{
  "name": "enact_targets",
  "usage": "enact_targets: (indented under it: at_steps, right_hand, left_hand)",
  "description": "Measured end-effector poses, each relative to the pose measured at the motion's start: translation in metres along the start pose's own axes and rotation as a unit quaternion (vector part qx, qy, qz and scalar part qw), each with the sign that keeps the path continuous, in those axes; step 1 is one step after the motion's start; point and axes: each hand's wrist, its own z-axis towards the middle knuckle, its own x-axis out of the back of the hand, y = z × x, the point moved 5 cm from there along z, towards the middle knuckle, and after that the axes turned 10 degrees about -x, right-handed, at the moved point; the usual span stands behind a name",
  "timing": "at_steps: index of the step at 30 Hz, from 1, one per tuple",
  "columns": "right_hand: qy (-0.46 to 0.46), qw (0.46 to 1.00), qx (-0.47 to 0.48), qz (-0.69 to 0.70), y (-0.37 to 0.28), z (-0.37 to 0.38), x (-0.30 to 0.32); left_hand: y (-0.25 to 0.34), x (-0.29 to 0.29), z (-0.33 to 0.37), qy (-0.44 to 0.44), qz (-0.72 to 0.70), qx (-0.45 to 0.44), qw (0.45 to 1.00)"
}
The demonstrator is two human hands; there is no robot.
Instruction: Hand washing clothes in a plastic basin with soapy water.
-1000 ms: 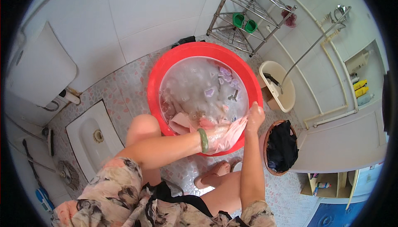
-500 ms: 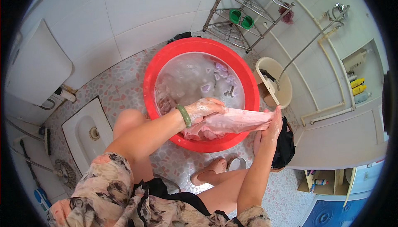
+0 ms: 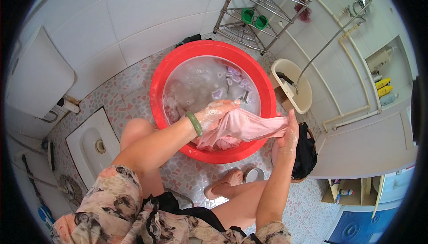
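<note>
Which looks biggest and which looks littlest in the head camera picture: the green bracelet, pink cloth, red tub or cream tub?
1. Red tub
2. Pink cloth and cream tub: unsure; the cloth seems nearer the camera
3. Green bracelet

Floor (image 3: pixel 138 90) grey, pink-chip pattern. Red basin (image 3: pixel 214 47) on it, mid-view. Clock off basin: metal rack (image 3: pixel 285 28) 1 o'clock, basket (image 3: pixel 299 180) 4, small round bowl (image 3: pixel 255 175) 5, squat toilet (image 3: pixel 82 132) set in at 8.
</note>
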Motion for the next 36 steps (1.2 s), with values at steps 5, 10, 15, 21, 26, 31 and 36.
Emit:
enact_targets:
  at_steps: [5,10,15,21,26,31,36]
  right_hand:
    - [-0.120,0.987,-0.066,-0.082,0.047,-0.016,-0.042]
    - [-0.190,0.899,-0.015,-0.394,0.065,-0.034,-0.056]
    - [-0.178,0.967,-0.059,-0.170,0.031,-0.034,-0.046]
    - [-0.112,0.992,0.027,0.049,-0.022,-0.010,0.000]
    - [0.031,0.990,0.095,0.096,-0.049,0.018,0.068]
    - [0.036,0.990,0.117,0.065,-0.036,0.032,0.059]
    - [-0.068,0.989,0.101,-0.080,0.020,0.001,-0.016]
  left_hand:
    - [0.004,-0.011,-0.005,-0.027,-0.010,-0.009,1.000]
    - [0.017,-0.025,-0.006,-0.024,0.114,-0.028,0.993]
    - [0.007,-0.016,-0.005,-0.083,0.266,0.006,0.960]
    - [-0.040,-0.005,-0.034,-0.284,0.561,0.074,0.774]
    - [-0.020,0.005,-0.019,-0.187,0.720,0.115,0.658]
    - [0.018,-0.010,-0.027,-0.091,0.047,0.027,0.994]
    - [-0.029,-0.013,-0.013,0.172,-0.076,0.163,0.969]
